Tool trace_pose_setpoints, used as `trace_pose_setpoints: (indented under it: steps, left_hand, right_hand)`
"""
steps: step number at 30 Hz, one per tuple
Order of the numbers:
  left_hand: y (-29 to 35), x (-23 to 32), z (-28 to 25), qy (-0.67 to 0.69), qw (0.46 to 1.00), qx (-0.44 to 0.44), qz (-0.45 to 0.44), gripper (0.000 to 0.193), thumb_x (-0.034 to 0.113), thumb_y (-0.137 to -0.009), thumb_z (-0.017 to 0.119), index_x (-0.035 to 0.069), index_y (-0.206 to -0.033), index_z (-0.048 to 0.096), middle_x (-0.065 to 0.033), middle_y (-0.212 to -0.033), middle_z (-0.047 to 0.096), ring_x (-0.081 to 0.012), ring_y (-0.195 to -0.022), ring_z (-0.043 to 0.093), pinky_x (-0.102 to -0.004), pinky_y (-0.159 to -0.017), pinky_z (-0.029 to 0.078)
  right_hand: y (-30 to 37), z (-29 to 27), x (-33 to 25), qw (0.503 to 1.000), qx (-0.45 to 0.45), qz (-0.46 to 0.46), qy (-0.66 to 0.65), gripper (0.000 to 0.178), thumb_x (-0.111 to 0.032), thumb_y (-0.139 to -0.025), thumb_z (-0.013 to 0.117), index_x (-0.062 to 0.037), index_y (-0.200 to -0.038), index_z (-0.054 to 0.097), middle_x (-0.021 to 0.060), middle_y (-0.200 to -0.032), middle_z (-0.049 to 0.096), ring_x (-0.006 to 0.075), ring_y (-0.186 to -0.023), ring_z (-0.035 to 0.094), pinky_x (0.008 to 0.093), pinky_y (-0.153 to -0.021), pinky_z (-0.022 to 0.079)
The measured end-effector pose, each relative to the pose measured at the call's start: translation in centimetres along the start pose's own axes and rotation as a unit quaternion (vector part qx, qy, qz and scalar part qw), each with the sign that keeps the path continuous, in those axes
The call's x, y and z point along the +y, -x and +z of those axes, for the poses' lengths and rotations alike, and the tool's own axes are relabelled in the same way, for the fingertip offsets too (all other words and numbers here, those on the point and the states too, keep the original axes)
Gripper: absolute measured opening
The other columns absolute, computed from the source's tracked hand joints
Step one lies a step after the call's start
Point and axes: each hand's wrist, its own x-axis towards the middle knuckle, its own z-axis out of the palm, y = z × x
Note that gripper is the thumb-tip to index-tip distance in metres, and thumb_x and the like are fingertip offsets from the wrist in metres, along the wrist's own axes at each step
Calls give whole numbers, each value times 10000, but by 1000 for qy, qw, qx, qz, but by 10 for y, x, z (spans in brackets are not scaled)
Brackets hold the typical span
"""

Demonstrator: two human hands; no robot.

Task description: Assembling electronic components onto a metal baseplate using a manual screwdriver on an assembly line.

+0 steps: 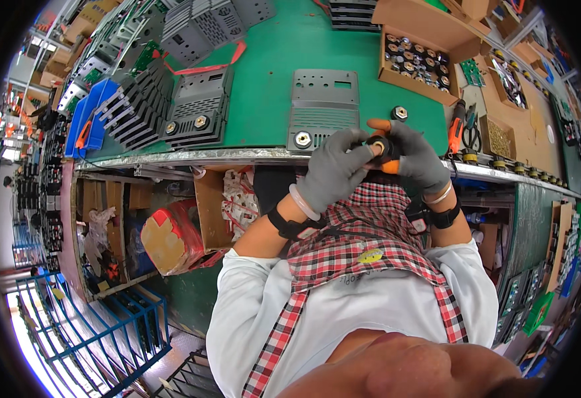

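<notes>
Both my hands wear grey gloves and meet at the front edge of the green bench. Between them is a small round black connector [381, 144] with a brass-coloured ring. My left hand [333, 171] pinches it from the left with thumb and fingers. Around its right side close the fingers of my right hand [418, 156], with orange covers on the tips. Just beyond my left hand a grey slotted metal panel [323, 99] lies flat, with one round connector [302, 139] at its near left corner. A loose connector [400, 113] sits beyond my right hand.
An open cardboard box [415, 64] of connectors stands at the far right. Near it are an orange electric screwdriver [457, 129], pliers [471, 126] and a tray of small screws [498, 139]. Stacked grey panels [201, 106] and a blue bin [91, 119] occupy the left.
</notes>
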Motion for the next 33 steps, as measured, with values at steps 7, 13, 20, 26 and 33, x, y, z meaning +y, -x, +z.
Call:
trace_pose_setpoints:
  steps: [7, 13, 20, 26, 33]
  left_hand:
    - [10, -3, 6, 31, 993, 85, -76, 287, 233, -718, 666, 45, -909, 564, -149, -1035, 529, -298, -847, 561, -345, -654, 474]
    - [31, -9, 9, 554, 772, 97, -297, 348, 305, -860, 528, 4, -1035, 519, -61, -898, 576, -136, -738, 573, -256, -641, 482]
    - [49, -28, 18, 700, 658, 65, -270, 346, 333, -883, 474, 12, -990, 544, -60, -829, 586, -139, -660, 583, -265, -535, 475]
    - [52, -26, 27, 681, 638, 88, -348, 372, 366, -862, 497, 16, -968, 564, -84, -851, 603, -176, -633, 580, -304, -578, 483]
    - [50, -37, 33, 716, 585, 81, -373, 359, 358, -865, 490, 19, -949, 575, -75, -802, 598, -162, -625, 563, -313, -607, 480]
  right_hand:
    - [-20, 28, 20, 979, 191, -20, 74, 234, -199, -791, 616, -13, -852, 487, 20, -755, 500, 73, -673, 493, 202, -564, 420]
    - [-39, 31, 44, 870, 125, -235, 415, 84, -13, -740, 572, -4, -782, 499, 117, -735, 505, 261, -639, 483, 316, -583, 405]
    - [-34, -6, 70, 960, 133, -79, 233, 362, -135, -761, 628, 18, -1068, 513, 50, -859, 497, 146, -768, 475, 267, -691, 410]
    - [-31, -2, 62, 914, 19, -63, 400, 299, -200, -822, 563, 18, -1027, 558, 64, -823, 536, 150, -705, 500, 277, -599, 406]
    - [-38, 0, 54, 778, -41, -232, 582, 264, -139, -792, 506, -7, -1014, 566, 137, -905, 547, 307, -792, 532, 368, -668, 427]
